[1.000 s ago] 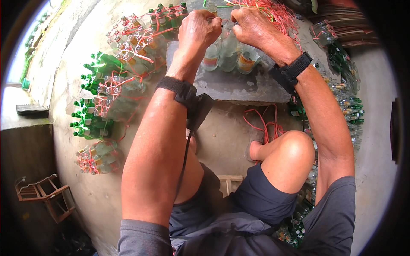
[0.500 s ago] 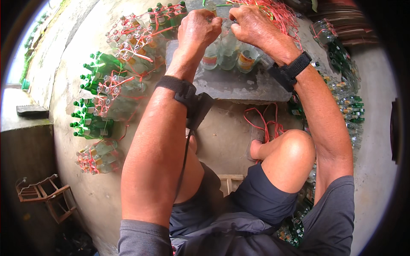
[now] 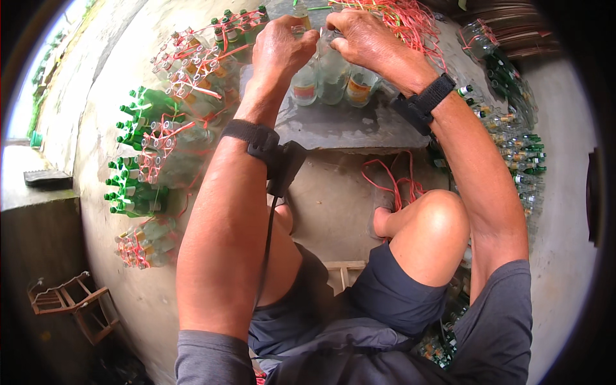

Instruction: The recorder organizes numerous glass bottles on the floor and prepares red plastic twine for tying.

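Several clear glass bottles [image 3: 332, 83] with colourful labels stand grouped upright on a grey stone slab [image 3: 308, 131]. My left hand [image 3: 281, 51] is at the left side of their necks, its fingers closed in a pinch. A thin pale bit shows at those fingertips, too small to name. Across from it, my right hand [image 3: 366, 40] has its fingers curled at the right side of the necks. Whatever it grips is hidden. Just beyond the hands stands another bottle [image 3: 300, 11] with a yellowish label.
Red plastic twine [image 3: 407, 22] lies heaped behind the slab, with a loose strand [image 3: 396, 186] by my foot. Tied bundles of green bottles [image 3: 138, 186] and clear bottles [image 3: 186, 67] line the left. More bottles [image 3: 523, 154] run down the right. A wooden stool [image 3: 70, 298] is at lower left.
Both hands appear slightly farther left in the picture, as do the slab and bottles. The thumb and forefinger of my right hand look more parted.
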The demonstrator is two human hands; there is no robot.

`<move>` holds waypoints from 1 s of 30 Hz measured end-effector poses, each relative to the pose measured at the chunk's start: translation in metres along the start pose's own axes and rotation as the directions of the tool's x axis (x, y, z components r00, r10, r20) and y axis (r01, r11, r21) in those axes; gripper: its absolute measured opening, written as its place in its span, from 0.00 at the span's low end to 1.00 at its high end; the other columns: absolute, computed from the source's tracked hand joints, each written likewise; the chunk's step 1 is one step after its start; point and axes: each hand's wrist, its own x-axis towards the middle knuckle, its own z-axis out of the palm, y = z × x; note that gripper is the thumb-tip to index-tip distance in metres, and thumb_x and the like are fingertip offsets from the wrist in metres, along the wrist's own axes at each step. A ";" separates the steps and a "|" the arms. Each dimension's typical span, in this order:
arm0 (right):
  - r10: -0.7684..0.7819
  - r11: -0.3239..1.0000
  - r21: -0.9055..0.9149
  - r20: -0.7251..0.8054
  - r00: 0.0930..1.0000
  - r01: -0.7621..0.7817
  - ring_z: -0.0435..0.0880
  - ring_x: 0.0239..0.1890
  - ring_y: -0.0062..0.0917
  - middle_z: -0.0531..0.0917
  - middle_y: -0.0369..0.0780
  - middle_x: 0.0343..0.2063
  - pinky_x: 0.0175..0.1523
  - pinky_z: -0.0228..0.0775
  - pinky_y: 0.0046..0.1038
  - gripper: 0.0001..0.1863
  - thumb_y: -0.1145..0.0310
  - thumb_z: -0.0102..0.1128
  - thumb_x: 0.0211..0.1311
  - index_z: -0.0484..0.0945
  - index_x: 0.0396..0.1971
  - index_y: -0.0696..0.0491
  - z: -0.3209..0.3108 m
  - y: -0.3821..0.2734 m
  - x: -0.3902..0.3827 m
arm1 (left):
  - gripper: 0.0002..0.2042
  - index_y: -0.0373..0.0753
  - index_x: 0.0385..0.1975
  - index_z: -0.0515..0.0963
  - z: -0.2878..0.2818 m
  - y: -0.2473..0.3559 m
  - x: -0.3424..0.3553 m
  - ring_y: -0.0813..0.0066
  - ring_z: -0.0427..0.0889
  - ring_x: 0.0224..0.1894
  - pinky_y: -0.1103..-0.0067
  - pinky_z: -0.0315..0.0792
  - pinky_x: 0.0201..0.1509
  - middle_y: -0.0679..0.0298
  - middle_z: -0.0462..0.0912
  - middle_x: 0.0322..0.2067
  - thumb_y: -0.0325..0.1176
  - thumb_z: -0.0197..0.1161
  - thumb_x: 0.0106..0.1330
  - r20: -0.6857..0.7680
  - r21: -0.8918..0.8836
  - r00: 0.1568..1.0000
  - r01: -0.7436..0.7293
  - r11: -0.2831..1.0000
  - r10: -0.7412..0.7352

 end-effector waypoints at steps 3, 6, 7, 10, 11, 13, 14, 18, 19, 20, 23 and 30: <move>0.031 0.999 -0.016 0.057 0.998 -0.031 0.83 0.41 0.51 0.82 0.56 0.32 0.48 0.76 0.46 0.06 0.79 0.58 0.51 0.78 0.29 0.64 -0.001 -0.001 0.002 | 0.25 0.31 0.51 0.80 0.000 0.002 0.000 0.76 0.82 0.19 0.78 0.76 0.26 0.59 0.84 0.21 0.43 0.66 0.57 0.014 0.040 1.000 -0.011 0.999 0.011; 0.067 0.997 -0.052 0.077 0.995 -0.063 0.84 0.41 0.51 0.83 0.56 0.33 0.47 0.77 0.46 0.06 0.79 0.58 0.50 0.78 0.30 0.64 0.000 -0.005 0.002 | 0.25 0.31 0.51 0.80 -0.001 0.002 -0.001 0.75 0.83 0.20 0.78 0.77 0.27 0.58 0.84 0.22 0.42 0.66 0.56 0.025 0.052 1.000 -0.008 0.999 0.007; 0.084 0.995 -0.066 0.085 0.993 -0.079 0.84 0.41 0.51 0.83 0.56 0.33 0.46 0.77 0.46 0.07 0.79 0.58 0.50 0.78 0.31 0.63 -0.001 -0.006 0.002 | 0.26 0.31 0.51 0.80 -0.001 0.002 -0.001 0.75 0.83 0.20 0.77 0.77 0.27 0.58 0.84 0.22 0.42 0.66 0.56 0.038 0.045 0.999 0.002 0.999 -0.004; 0.064 0.997 -0.051 0.070 0.996 -0.061 0.82 0.39 0.49 0.81 0.55 0.31 0.44 0.75 0.45 0.05 0.79 0.57 0.51 0.77 0.30 0.63 -0.005 -0.007 0.001 | 0.26 0.31 0.51 0.79 0.000 0.002 -0.001 0.73 0.83 0.20 0.77 0.77 0.27 0.58 0.84 0.22 0.41 0.65 0.56 0.041 0.056 0.999 0.009 0.998 -0.012; 0.055 0.998 -0.038 0.054 0.997 -0.053 0.81 0.37 0.49 0.80 0.55 0.30 0.43 0.74 0.45 0.05 0.79 0.56 0.52 0.76 0.29 0.63 -0.007 -0.007 0.000 | 0.26 0.31 0.51 0.79 0.000 0.001 -0.001 0.73 0.83 0.20 0.77 0.77 0.27 0.58 0.84 0.22 0.41 0.65 0.56 0.042 0.056 0.999 0.010 0.998 -0.013; 0.027 1.000 -0.007 0.030 0.999 -0.027 0.80 0.35 0.47 0.78 0.53 0.28 0.41 0.72 0.44 0.03 0.79 0.55 0.52 0.75 0.28 0.62 -0.010 -0.008 -0.002 | 0.25 0.31 0.52 0.79 0.001 0.001 -0.001 0.73 0.83 0.20 0.77 0.78 0.27 0.57 0.84 0.22 0.41 0.65 0.56 0.022 0.085 1.000 -0.013 0.996 0.011; 0.007 1.000 0.011 0.011 1.000 -0.007 0.79 0.34 0.47 0.77 0.53 0.27 0.39 0.71 0.44 0.03 0.79 0.54 0.53 0.75 0.27 0.62 -0.011 -0.009 -0.004 | 0.25 0.31 0.52 0.79 0.001 0.000 -0.001 0.73 0.83 0.20 0.77 0.78 0.27 0.57 0.84 0.22 0.41 0.65 0.56 0.025 0.084 1.000 -0.009 0.996 0.007; -0.064 0.996 0.064 -0.063 0.996 0.068 0.75 0.28 0.44 0.73 0.51 0.22 0.35 0.67 0.42 0.03 0.78 0.52 0.55 0.72 0.24 0.62 -0.017 -0.010 -0.007 | 0.25 0.32 0.52 0.79 0.001 0.001 0.000 0.72 0.84 0.20 0.77 0.78 0.27 0.56 0.85 0.22 0.40 0.65 0.55 0.038 0.075 0.999 -0.005 0.997 0.002; -0.082 0.993 0.074 -0.084 0.993 0.088 0.75 0.27 0.43 0.72 0.50 0.21 0.34 0.66 0.42 0.03 0.78 0.51 0.55 0.72 0.24 0.61 -0.018 -0.010 -0.007 | 0.26 0.32 0.52 0.79 0.001 0.001 -0.001 0.72 0.84 0.20 0.77 0.78 0.27 0.56 0.85 0.23 0.40 0.65 0.55 0.040 0.080 0.999 0.001 0.997 -0.004; -0.092 0.992 0.078 -0.094 0.991 0.099 0.74 0.26 0.43 0.71 0.50 0.20 0.33 0.65 0.41 0.04 0.78 0.50 0.55 0.71 0.23 0.61 -0.018 -0.012 -0.007 | 0.26 0.32 0.52 0.79 0.000 0.001 -0.001 0.72 0.84 0.20 0.77 0.78 0.27 0.56 0.85 0.23 0.40 0.65 0.55 0.040 0.080 0.999 0.001 0.997 -0.005; -0.045 0.997 0.066 -0.025 0.999 0.046 0.71 0.24 0.40 0.68 0.48 0.19 0.31 0.62 0.41 0.06 0.77 0.49 0.58 0.68 0.21 0.60 -0.018 -0.017 -0.007 | 0.25 0.33 0.53 0.79 0.000 0.001 -0.003 0.72 0.84 0.20 0.77 0.78 0.28 0.56 0.85 0.23 0.40 0.64 0.55 0.042 0.099 0.999 -0.013 0.995 0.009; 0.098 0.930 0.346 0.105 0.990 -0.129 0.70 0.24 0.38 0.68 0.48 0.20 0.31 0.62 0.39 0.07 0.73 0.47 0.61 0.69 0.24 0.59 -0.030 -0.015 -0.012 | 0.26 0.33 0.54 0.78 0.001 0.001 -0.003 0.72 0.84 0.20 0.76 0.78 0.27 0.57 0.85 0.24 0.39 0.64 0.56 0.037 0.099 0.999 -0.012 0.995 0.009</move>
